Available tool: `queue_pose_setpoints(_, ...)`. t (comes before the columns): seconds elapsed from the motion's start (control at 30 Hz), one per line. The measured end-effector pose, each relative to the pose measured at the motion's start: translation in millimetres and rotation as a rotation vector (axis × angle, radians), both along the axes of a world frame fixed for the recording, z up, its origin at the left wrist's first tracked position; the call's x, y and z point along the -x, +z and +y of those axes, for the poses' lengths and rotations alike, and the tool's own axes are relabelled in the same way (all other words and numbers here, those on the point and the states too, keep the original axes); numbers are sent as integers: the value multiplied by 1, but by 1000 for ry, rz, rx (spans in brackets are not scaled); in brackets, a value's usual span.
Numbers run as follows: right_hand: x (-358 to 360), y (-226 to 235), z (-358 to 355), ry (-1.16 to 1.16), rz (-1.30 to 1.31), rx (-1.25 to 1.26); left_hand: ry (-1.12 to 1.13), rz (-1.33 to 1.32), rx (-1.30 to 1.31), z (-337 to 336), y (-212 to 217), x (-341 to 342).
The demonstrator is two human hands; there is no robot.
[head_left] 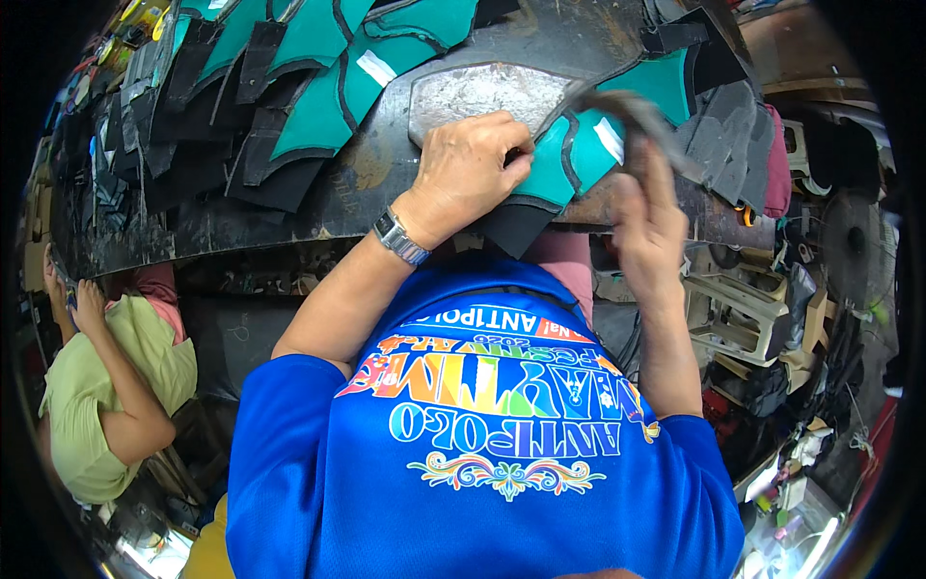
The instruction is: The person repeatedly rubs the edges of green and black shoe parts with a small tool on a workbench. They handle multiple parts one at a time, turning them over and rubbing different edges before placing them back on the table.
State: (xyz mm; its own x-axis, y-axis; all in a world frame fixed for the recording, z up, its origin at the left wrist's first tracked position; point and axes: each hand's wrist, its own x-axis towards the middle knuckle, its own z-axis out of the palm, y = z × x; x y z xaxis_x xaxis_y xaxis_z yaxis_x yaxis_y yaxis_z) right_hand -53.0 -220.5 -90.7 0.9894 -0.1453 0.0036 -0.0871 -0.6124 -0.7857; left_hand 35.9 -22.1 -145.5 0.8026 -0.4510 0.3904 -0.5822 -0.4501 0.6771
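My left hand (470, 164) presses down on a teal and black shoe-upper piece (558, 166) that lies at the near edge of a dark worn workbench (289, 217). A wristwatch (398, 236) is on that wrist. My right hand (644, 217) grips the handle of a metal hammer (627, 111), blurred, its head raised just above the teal piece. A grey metal plate (477, 92) is set in the bench right behind the left hand. My blue printed shirt fills the lower middle.
Several more teal and black cut pieces (318, 87) lie spread over the bench's back left. Dark grey pieces (728, 130) are stacked at the right end. A person in a light green shirt (106, 396) sits at lower left. Cluttered shelves and boxes (762, 318) stand at right.
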Motion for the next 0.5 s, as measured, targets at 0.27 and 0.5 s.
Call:
queue_pose_setpoints(0.27, 2, 8, -3, 40, -127, -25, -16, -50, -7, 1, -4, -4)
queue_pose_setpoints(0.5, 6, -21, -4, 119, 56, 215, -9, -71, -32, 4, 1, -4)
